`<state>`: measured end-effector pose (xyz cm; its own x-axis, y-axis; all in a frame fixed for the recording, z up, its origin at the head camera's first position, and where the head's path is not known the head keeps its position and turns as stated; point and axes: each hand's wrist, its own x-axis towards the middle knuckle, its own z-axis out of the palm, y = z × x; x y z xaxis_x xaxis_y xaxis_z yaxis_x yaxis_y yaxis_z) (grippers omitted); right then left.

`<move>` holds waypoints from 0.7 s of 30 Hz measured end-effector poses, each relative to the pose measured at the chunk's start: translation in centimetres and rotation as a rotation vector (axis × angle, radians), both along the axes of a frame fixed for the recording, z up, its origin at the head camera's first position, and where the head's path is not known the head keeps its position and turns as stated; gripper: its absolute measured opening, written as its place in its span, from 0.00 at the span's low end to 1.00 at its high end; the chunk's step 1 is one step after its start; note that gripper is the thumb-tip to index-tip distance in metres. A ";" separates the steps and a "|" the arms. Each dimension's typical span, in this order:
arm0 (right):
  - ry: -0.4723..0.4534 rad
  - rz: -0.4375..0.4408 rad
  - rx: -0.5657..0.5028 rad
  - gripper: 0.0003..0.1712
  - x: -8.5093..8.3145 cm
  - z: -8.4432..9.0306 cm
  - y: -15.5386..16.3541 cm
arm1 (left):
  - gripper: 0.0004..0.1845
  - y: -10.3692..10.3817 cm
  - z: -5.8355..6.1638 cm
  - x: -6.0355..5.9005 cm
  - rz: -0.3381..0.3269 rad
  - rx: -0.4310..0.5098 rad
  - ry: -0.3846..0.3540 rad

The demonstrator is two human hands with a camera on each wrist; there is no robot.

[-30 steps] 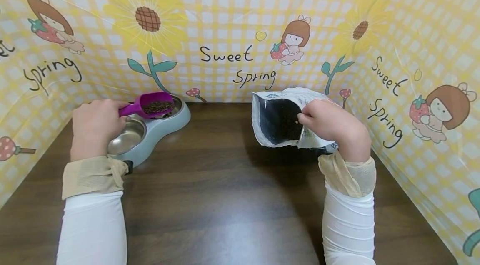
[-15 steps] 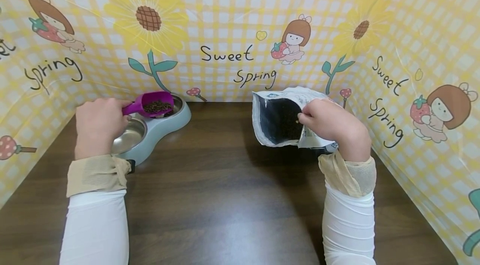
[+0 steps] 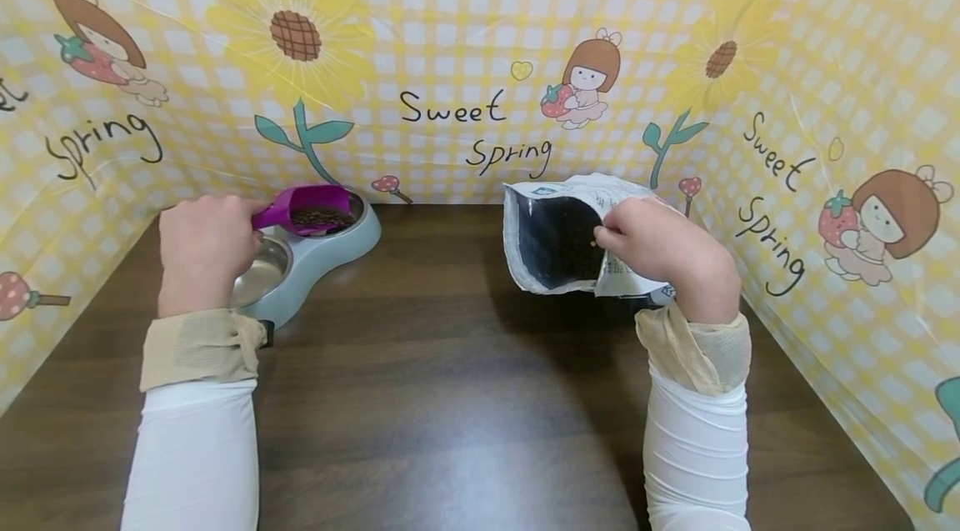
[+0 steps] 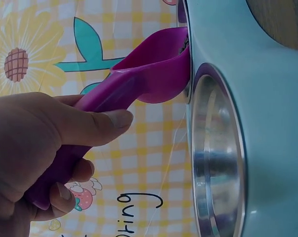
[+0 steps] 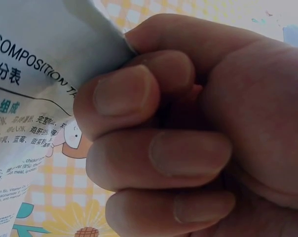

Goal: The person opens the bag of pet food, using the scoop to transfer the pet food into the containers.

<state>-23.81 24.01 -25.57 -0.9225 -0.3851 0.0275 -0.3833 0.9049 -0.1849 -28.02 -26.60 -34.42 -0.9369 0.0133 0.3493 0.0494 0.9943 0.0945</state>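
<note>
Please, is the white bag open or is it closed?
The white bag is open: its mouth gapes, showing the dark lining, and the right hand pinches its rim.

1. Left sleeve [image 3: 195,456]: white, smooth, straight into a beige, gauzy left wrap [image 3: 197,349], bunched on its inner side.
2. And there, a small black piece [image 3: 267,333] peeking out beside it!
3. Right sleeve [image 3: 695,448], white again, ringed with creases; beige right wrap [image 3: 701,352], loosely folded.
4. Left hand [image 3: 206,247], right hand [image 3: 667,256]: both bare.
</note>
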 end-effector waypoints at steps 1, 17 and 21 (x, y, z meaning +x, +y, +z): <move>0.000 -0.001 -0.001 0.31 0.0 0.0 0.0 | 0.15 0.0 -0.1 -0.1 -0.002 0.000 0.010; 0.004 -0.002 0.004 0.30 0.0 0.0 -0.1 | 0.14 0.2 -0.4 -0.5 0.004 0.010 0.046; 0.000 0.000 0.006 0.31 0.0 0.0 -0.1 | 0.15 0.5 -0.4 -0.4 0.015 0.021 0.065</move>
<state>-23.82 23.90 -25.59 -0.9226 -0.3850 0.0252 -0.3831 0.9061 -0.1793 -28.44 -26.09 -34.86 -0.9123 -0.0091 0.4094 0.0407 0.9928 0.1129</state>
